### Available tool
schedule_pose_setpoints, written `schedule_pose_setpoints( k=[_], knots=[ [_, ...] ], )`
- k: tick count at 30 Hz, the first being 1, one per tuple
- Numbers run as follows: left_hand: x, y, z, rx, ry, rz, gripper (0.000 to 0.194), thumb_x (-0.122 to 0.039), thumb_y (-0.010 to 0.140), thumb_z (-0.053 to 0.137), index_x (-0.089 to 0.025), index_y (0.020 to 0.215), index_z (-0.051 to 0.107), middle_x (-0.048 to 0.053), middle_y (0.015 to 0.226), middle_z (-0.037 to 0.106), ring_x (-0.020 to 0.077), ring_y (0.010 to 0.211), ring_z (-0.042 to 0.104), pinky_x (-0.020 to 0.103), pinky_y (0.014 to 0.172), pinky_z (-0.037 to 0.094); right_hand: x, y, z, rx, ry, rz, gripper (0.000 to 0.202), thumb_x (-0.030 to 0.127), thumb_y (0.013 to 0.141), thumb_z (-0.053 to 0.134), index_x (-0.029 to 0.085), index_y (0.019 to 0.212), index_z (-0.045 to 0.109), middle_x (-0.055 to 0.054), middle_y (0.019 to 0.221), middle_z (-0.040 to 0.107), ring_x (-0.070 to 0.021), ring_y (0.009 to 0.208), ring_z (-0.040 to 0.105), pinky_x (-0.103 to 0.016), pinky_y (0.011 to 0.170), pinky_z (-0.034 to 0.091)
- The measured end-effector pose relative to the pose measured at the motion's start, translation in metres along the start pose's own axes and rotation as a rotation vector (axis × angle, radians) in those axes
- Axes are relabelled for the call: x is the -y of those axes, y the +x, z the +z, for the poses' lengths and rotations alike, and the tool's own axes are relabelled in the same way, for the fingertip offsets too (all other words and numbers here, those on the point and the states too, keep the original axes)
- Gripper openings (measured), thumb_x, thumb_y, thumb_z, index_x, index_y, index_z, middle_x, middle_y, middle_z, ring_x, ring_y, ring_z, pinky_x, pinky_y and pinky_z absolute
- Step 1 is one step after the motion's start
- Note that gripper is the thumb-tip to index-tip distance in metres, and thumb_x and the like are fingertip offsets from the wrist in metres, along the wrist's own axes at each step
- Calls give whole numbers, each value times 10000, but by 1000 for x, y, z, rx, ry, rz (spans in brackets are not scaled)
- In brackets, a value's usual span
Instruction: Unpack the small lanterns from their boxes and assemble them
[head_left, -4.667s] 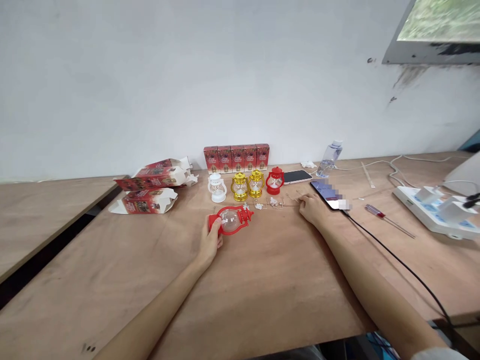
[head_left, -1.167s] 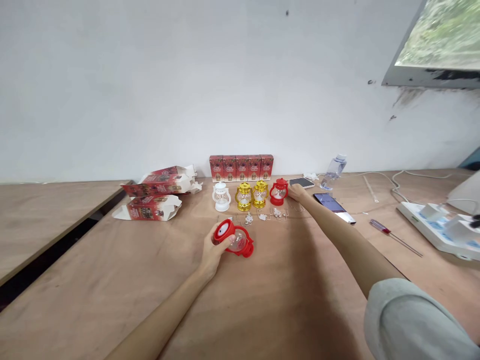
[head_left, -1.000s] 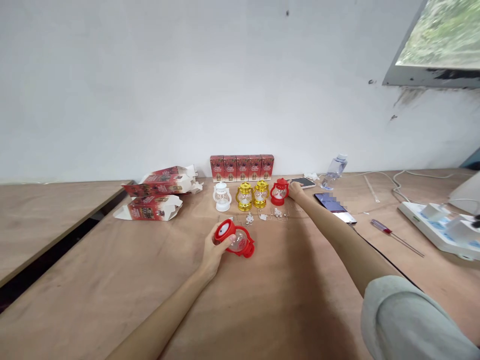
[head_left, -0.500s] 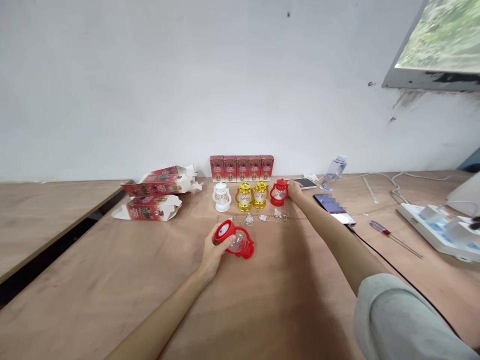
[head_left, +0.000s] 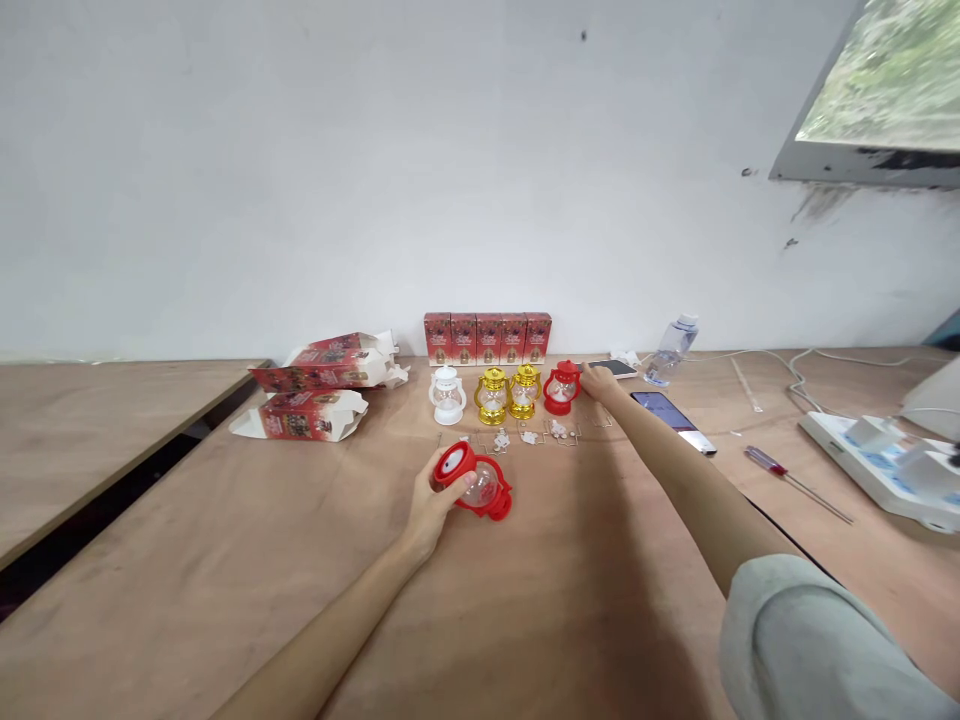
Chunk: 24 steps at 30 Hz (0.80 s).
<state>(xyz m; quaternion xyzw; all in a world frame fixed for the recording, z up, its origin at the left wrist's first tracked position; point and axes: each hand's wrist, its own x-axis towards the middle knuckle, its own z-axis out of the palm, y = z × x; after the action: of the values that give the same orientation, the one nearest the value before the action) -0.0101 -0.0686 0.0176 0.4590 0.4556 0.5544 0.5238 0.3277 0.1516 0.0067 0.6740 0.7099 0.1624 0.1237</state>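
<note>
My left hand (head_left: 429, 510) is closed round a red toy lantern (head_left: 480, 484), tilted so that its round base with a white centre faces up and left. My right hand (head_left: 599, 382) reaches to the back of the table, right beside a standing red lantern (head_left: 561, 390). Its fingers look drawn together; whatever is at the fingertips is too small to make out. Left of that lantern stand two gold lanterns (head_left: 493, 398) and a white lantern (head_left: 448, 397). In front of the row lie small clear bags or loose parts (head_left: 529, 438) and thin bent wires (head_left: 576, 436).
Several red printed boxes (head_left: 489, 341) line the wall. Torn red cartons (head_left: 322, 362) lie at left, near a gap between tables. To the right are a dark flat device (head_left: 616, 369), a water bottle (head_left: 670, 352), a phone (head_left: 671, 420), a screwdriver (head_left: 796, 483) and a power strip (head_left: 874, 470).
The view has shifted slightly. My right hand has moved a little to the right, away from the standing red lantern. My left hand keeps its lantern in much the same pose.
</note>
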Motion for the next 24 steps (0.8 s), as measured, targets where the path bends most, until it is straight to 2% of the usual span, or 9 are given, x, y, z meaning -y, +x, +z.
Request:
schedule_pose_setpoints(
  k=[6, 13, 16, 20, 24],
  knots=[
    [6, 3, -3, 9, -2, -9, 534, -409, 557, 756, -170, 1013, 613, 19, 821, 630, 119, 654, 546, 162, 470, 362, -20, -4, -3, -2, 102, -52, 332, 326, 882, 522, 157, 1168, 512, -79, 1141, 561, -188, 962, 582, -394, 807, 506],
    [10, 7, -5, 3, -71, -48, 549, -428, 553, 763, -166, 1009, 606, 24, 838, 623, 131, 675, 559, 183, 503, 420, -28, -8, -3, -51, 229, -30, 341, 329, 879, 526, 157, 1173, 509, -80, 1144, 558, -191, 968, 580, -398, 812, 504],
    [8, 6, -5, -5, -93, -45, 544, -423, 544, 772, -163, 993, 608, 17, 824, 621, 125, 667, 555, 182, 507, 428, -25, -11, 1, -109, 283, 3, 359, 327, 878, 525, 158, 1192, 492, -82, 1152, 553, -194, 974, 575, -401, 816, 496],
    [7, 5, -4, -16, -100, -41, 543, -415, 538, 778, -150, 986, 619, 17, 795, 633, 125, 639, 559, 192, 510, 434, -21, -19, 1, -219, 342, 66, 452, 188, 810, 564, 130, 1242, 444, -140, 1174, 536, -233, 968, 575, -350, 791, 475],
    [7, 7, -3, -26, -98, 33, 517, -400, 542, 777, -144, 969, 639, 39, 860, 666, 163, 762, 603, 230, 655, 476, -22, -24, -12, -375, 370, 194, 440, 82, 797, 426, 106, 1236, 426, -192, 1202, 482, -279, 985, 551, -358, 775, 437]
  ],
)
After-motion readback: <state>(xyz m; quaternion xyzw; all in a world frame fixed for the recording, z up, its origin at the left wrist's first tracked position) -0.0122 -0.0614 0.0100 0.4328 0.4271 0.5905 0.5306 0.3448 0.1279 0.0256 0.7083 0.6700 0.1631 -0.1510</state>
